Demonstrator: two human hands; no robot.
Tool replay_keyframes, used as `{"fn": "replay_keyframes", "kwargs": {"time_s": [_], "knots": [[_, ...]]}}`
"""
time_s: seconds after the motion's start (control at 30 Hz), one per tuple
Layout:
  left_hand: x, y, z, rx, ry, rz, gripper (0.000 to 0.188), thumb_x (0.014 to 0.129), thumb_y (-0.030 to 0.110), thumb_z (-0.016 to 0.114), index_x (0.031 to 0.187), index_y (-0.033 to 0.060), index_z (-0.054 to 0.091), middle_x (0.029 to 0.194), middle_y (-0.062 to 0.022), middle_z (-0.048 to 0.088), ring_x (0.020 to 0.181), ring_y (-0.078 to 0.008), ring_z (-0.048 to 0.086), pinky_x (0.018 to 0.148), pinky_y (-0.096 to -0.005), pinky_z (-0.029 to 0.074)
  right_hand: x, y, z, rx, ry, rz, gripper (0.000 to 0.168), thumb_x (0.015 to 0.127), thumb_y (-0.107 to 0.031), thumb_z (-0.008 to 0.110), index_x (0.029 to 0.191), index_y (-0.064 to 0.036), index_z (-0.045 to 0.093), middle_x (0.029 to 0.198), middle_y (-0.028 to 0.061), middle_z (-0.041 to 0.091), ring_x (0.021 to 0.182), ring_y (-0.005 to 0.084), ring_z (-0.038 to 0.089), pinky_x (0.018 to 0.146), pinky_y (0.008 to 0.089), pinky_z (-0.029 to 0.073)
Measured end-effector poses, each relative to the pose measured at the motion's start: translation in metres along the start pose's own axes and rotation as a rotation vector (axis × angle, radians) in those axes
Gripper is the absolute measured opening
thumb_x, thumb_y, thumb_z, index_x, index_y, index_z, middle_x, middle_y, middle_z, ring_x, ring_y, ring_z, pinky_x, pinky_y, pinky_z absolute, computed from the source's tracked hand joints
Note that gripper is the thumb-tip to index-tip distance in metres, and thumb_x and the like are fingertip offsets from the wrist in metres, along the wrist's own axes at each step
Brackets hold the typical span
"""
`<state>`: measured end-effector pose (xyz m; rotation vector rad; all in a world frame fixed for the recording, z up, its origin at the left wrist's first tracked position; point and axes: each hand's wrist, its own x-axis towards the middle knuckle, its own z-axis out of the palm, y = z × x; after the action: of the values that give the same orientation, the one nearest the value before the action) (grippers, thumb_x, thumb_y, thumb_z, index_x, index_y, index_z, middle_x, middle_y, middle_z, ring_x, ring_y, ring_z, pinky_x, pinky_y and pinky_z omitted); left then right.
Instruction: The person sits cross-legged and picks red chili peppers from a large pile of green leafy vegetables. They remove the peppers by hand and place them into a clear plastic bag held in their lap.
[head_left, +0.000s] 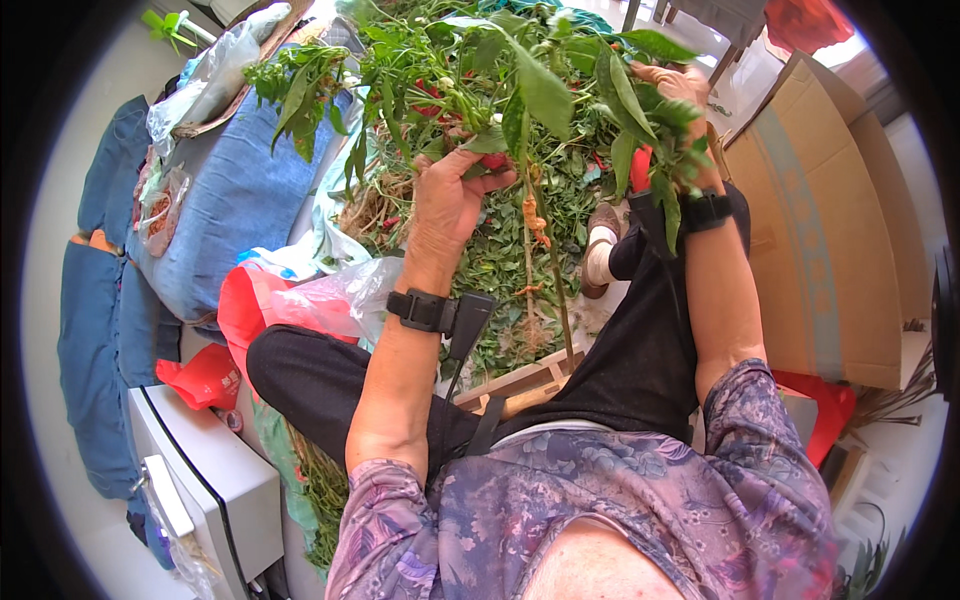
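A leafy chili pepper plant (551, 90) stands upright before me, its thin bare stem (559, 285) running down to between my legs. My left hand (446, 199) is raised among the lower leaves, thumb and fingers around a red pepper (493, 160). On the other side, my right hand (682, 90) is up in the foliage at the plant's right edge. Leaves hide part of its fingers, so its hold is unclear. Below that hand a second red pepper (640, 169) shows between leaves. More red peppers (427, 97) show in the greenery behind my left hand.
Loose leaves (487, 277) cover the floor between my feet, with pulled plants and roots (375, 210) beyond. A large cardboard box (810, 225) stands at right. To the left are a denim-covered seat (232, 195), a red bag (251, 300) and a white cabinet (217, 465).
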<state>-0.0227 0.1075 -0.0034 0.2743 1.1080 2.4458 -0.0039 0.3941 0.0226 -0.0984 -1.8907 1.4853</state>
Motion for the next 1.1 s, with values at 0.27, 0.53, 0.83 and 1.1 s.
{"fn": "replay_keyframes", "kwargs": {"time_s": [0.27, 0.53, 0.83, 1.1], "knots": [[-0.006, 0.001, 0.015, 0.137, -0.002, 0.020, 0.017, 0.085, 0.006, 0.051, 0.095, -0.0033, 0.061, 0.092, -0.0090, 0.061, 0.079, -0.0184, 0.060, 0.070, -0.0330, 0.054, -0.055, -0.117, 0.049, -0.316, 0.007, -0.981, 0.036, 0.068, 0.009, 0.055, 0.103, -0.001, 0.057, 0.101, 0.0127, 0.059, 0.099, 0.0274, 0.054, 0.088, 0.0370, 0.042], [-0.005, -0.008, 0.033, 0.227, -0.027, -0.060, 0.017, 0.081, 0.006, 0.059, 0.097, 0.0001, 0.058, 0.088, -0.0091, 0.061, 0.073, -0.0165, 0.061, 0.063, -0.0317, 0.053, -0.052, -0.070, 0.104, -0.460, -0.422, -0.095, 0.085, 0.064, -0.046, 0.069, 0.129, 0.001, 0.039, 0.127, 0.0250, 0.042, 0.121, 0.0384, 0.036, 0.099, 0.0426, 0.033], [0.003, 0.000, 0.025, 0.353, -0.122, -0.137, 0.019, 0.085, 0.011, 0.058, 0.102, 0.0023, 0.059, 0.086, -0.0094, 0.064, 0.073, -0.0182, 0.063, 0.058, -0.0318, 0.053, -0.035, -0.037, 0.097, -0.385, -0.701, -0.561, 0.026, 0.078, -0.021, 0.065, 0.095, -0.003, 0.067, 0.087, 0.0101, 0.060, 0.077, 0.0162, 0.057, 0.071, 0.0290, 0.045], [-0.001, 0.027, 0.012, 0.337, -0.141, -0.185, 0.024, 0.087, 0.014, 0.057, 0.107, 0.0021, 0.056, 0.097, -0.0092, 0.062, 0.076, -0.0185, 0.063, 0.054, -0.0286, 0.050, -0.031, -0.045, 0.099, 0.330, -0.716, 0.407, 0.028, 0.081, -0.021, 0.065, 0.099, 0.001, 0.064, 0.088, 0.0039, 0.062, 0.078, 0.0105, 0.057, 0.070, 0.0258, 0.048]]}}
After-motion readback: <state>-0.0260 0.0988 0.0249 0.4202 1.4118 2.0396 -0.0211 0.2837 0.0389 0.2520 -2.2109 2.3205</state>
